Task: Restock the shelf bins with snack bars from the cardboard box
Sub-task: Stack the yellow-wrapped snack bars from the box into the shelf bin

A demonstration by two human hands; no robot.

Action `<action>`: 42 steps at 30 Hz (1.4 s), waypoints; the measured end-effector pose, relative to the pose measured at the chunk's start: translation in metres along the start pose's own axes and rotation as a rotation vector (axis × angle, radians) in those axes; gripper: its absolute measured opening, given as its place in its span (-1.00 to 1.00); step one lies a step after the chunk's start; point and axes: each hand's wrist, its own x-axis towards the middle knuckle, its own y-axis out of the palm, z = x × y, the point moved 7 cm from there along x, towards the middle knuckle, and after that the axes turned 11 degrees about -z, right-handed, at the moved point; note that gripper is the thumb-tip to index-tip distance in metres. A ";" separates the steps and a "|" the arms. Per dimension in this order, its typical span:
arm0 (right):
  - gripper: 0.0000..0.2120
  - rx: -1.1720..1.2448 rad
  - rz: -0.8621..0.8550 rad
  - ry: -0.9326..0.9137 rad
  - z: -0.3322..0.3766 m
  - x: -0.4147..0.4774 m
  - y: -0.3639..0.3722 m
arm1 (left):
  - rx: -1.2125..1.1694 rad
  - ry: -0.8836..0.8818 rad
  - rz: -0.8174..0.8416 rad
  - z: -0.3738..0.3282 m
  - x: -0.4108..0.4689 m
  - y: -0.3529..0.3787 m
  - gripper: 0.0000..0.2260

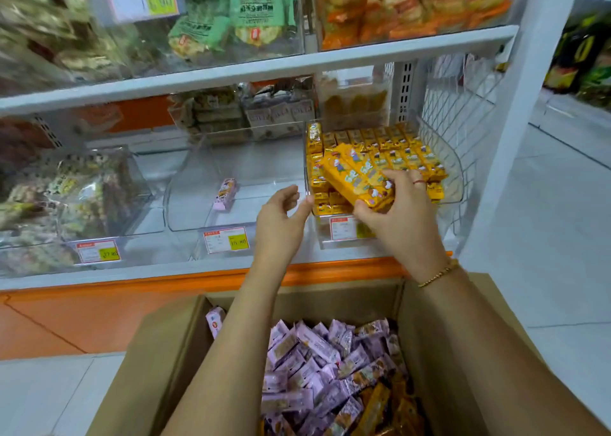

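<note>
Snack bars (pixel 355 179), a yellow bundle gripped by the right hand (pixel 395 204), should settle flat into the yellow bin (pixel 453 171); left hand (pixel 281 219) hovers released.

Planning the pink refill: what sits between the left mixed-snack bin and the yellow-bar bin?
Head view: a clear bin holding one pink bar.

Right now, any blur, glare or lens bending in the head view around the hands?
Head view: the right hand and the yellow bars it grips are sharp, the open left hand too. Head view: the upper-left bins are smeared by blur. Head view: the wide lens slants the shelf edge; no harsh glare on the clear bin.
</note>
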 end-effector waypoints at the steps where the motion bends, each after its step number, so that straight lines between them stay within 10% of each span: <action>1: -0.42 -0.035 -0.002 0.033 -0.004 0.017 0.002 | 0.076 0.053 -0.008 -0.002 0.007 0.004 -0.61; 14: -0.47 -0.456 0.193 0.132 -0.017 0.141 0.116 | -0.079 0.060 0.049 0.010 0.024 0.019 -0.66; 20: -0.38 -0.373 0.199 0.134 -0.007 0.144 0.141 | -0.097 0.084 0.042 0.017 0.021 0.021 -0.61; 31: -0.80 0.068 0.086 -0.044 0.017 0.083 0.072 | -0.031 0.136 0.046 0.012 0.022 0.020 -0.58; 37: -0.78 0.184 0.461 -0.002 -0.006 -0.040 0.055 | -0.196 0.033 0.007 0.020 -0.030 0.002 -0.73; 42: -0.86 -0.177 0.991 0.178 -0.092 -0.135 0.115 | 0.065 -0.160 0.060 0.116 -0.092 -0.013 -0.88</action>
